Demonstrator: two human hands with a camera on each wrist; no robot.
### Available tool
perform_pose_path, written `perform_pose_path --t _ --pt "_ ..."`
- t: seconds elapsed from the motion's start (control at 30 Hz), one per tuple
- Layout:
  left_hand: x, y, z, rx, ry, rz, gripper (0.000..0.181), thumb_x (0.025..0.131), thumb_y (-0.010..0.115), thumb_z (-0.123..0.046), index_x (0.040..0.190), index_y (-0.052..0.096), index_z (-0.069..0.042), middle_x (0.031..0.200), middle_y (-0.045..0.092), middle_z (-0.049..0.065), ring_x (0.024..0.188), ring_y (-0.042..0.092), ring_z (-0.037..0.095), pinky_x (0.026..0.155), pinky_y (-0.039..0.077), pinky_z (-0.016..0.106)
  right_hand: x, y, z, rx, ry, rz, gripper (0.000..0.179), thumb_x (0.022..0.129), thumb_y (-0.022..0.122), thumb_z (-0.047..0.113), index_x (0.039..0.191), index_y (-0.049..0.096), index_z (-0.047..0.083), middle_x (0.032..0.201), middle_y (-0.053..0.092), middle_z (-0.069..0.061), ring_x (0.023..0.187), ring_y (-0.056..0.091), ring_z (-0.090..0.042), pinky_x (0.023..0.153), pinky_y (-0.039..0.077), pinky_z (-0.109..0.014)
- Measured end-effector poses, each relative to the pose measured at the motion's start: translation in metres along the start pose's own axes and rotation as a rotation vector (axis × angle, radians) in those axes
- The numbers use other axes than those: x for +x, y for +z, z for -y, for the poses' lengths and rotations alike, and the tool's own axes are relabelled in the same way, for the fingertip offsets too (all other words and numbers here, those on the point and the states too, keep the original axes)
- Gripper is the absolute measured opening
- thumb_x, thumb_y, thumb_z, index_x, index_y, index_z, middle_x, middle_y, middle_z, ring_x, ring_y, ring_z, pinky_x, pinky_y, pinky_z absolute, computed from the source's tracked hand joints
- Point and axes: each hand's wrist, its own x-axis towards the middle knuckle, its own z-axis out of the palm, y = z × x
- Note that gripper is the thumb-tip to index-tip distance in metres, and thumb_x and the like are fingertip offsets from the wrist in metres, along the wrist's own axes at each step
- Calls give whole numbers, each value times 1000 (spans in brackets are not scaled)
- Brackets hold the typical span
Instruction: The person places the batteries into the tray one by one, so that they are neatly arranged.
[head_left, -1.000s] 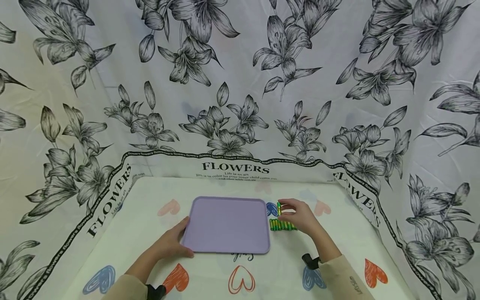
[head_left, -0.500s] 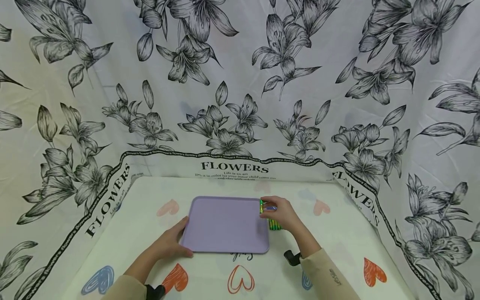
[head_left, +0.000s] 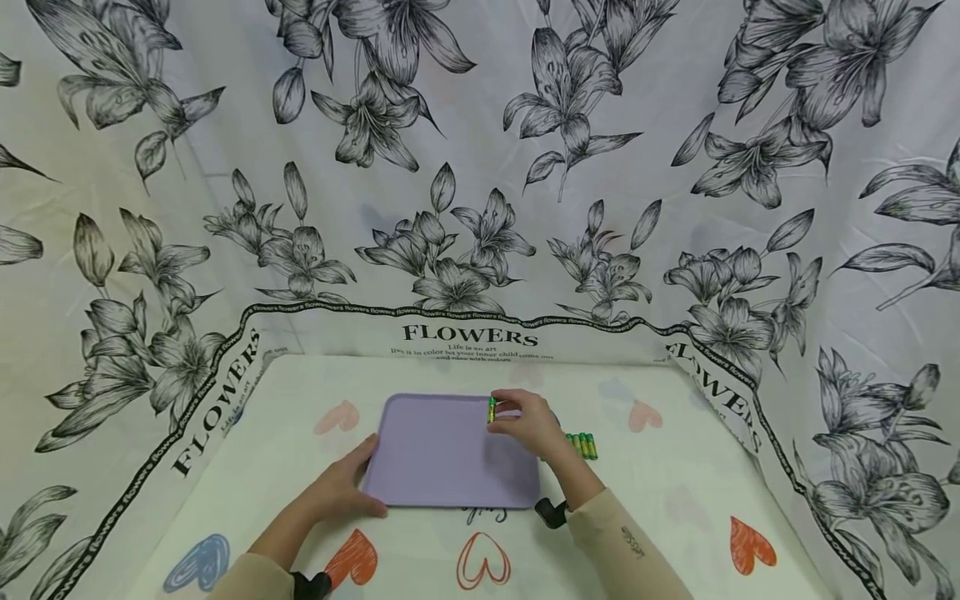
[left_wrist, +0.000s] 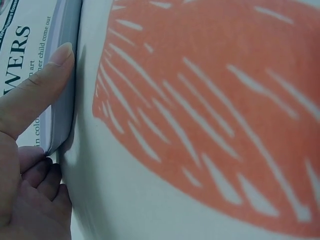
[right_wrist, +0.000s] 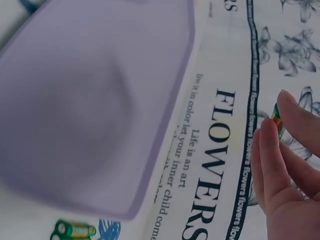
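Note:
In the head view my right hand (head_left: 531, 423) pinches a green and yellow battery (head_left: 492, 409) upright above the right part of a lilac tray (head_left: 438, 454). The right wrist view shows the battery (right_wrist: 277, 116) partly covered by the thumb and fingers. At the tray's near left corner, my left hand (head_left: 341, 487) grips it, thumb along the near side and fingers at the left edge. The left wrist view has the thumb pressed on the tray's outer wall (left_wrist: 64, 107). More green batteries (head_left: 583, 446) lie in a row right of the tray, partly hidden by my right arm.
A white cloth with printed hearts (head_left: 483, 560) covers the table. Flower-printed curtain (head_left: 465, 250) stands close behind and along both sides. Black wrist straps (head_left: 551, 512) sit on both forearms.
My right hand has carried the battery leftward from above the row, past the tray's right rim, to over the tray. The left hand and the tray stay in place.

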Motion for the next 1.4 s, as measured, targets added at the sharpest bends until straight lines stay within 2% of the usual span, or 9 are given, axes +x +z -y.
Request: perform_pose_path --t 0.47,0.7,1.03,1.27,1.4 --pt "2 2 1 4 1 0 134 57 97 -43 160 21 -3 167 20 19 152 19 44 122 17 62 17 55 3 -39 -26 37 61 76 87 9 132 64 1 111 74 -8 100 73 -21 84 62 -28" --pt "3 2 2 0 9 3 134 57 96 -45 161 21 -5 167 19 17 153 19 43 123 17 61 21 78 2 4 -9 48 59 76 86 5 131 64 -1 112 73 -10 103 73 -27 82 62 -29" --pt "5 5 -2 10 -6 16 134 57 96 -46 160 22 -5 167 20 16 152 19 43 122 19 62 31 111 -12 -20 18 46 57 72 89 2 124 68 -2 109 72 -9 94 72 -15 79 59 -23" --pt "7 3 -1 28 2 -1 133 58 96 -44 160 22 -4 167 21 17 152 21 43 121 22 62 37 130 -20 -123 0 23 55 68 91 3 119 70 -1 97 75 -5 87 70 -10 80 58 -21" --pt "3 2 0 17 -10 0 134 57 96 -44 160 21 -3 167 20 19 152 20 45 121 21 63 38 139 -23 -214 -11 39 56 67 93 8 118 72 -1 92 72 -1 80 63 -4 75 54 -20"
